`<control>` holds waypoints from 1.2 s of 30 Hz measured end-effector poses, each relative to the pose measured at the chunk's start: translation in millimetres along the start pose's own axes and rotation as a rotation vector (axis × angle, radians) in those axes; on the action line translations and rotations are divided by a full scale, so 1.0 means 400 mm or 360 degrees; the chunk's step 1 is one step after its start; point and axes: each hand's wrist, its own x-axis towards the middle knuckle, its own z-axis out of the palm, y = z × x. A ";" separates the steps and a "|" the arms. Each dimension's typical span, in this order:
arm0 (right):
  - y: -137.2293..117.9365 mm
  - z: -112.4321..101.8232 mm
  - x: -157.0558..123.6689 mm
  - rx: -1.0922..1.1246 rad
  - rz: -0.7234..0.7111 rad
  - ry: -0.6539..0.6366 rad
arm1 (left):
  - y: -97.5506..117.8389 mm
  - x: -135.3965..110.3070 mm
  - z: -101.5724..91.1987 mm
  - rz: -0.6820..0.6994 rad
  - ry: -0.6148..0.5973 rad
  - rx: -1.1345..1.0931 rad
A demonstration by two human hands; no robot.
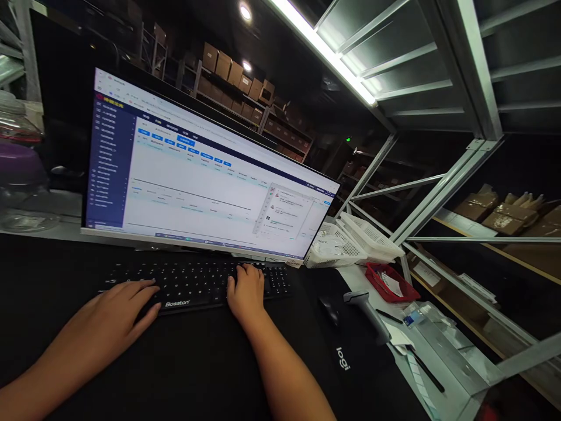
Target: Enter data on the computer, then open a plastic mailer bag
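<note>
On the black keyboard (197,280) at twelve o'clock, my left hand (116,316) and right hand (246,292) rest flat, holding nothing; a drifting wrist could press stray keys, or nudge the mouse (329,308) at three o'clock

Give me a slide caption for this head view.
Both hands, left hand and right hand, rest on a black keyboard below a lit monitor.

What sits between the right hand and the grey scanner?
In the head view, a black mouse lies on the black mat, between the right hand and the grey scanner.
</note>
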 end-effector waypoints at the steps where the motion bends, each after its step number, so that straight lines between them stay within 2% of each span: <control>1: -0.001 0.000 -0.001 0.0010 -0.0001 0.0003 | 0.000 0.000 0.001 -0.0001 -0.0001 0.0002; 15: -0.003 0.007 -0.005 0.0035 0.0013 0.0000 | 0.021 -0.004 -0.026 -0.0021 -0.0055 -0.0016; 31: 0.000 0.014 -0.010 0.0017 -0.0018 0.0041 | 0.018 -0.001 -0.021 -0.0004 -0.0020 0.0014; 36: 0.002 0.016 -0.008 0.0028 -0.0037 0.0036 | 0.040 -0.002 -0.027 -0.0051 -0.0046 0.0043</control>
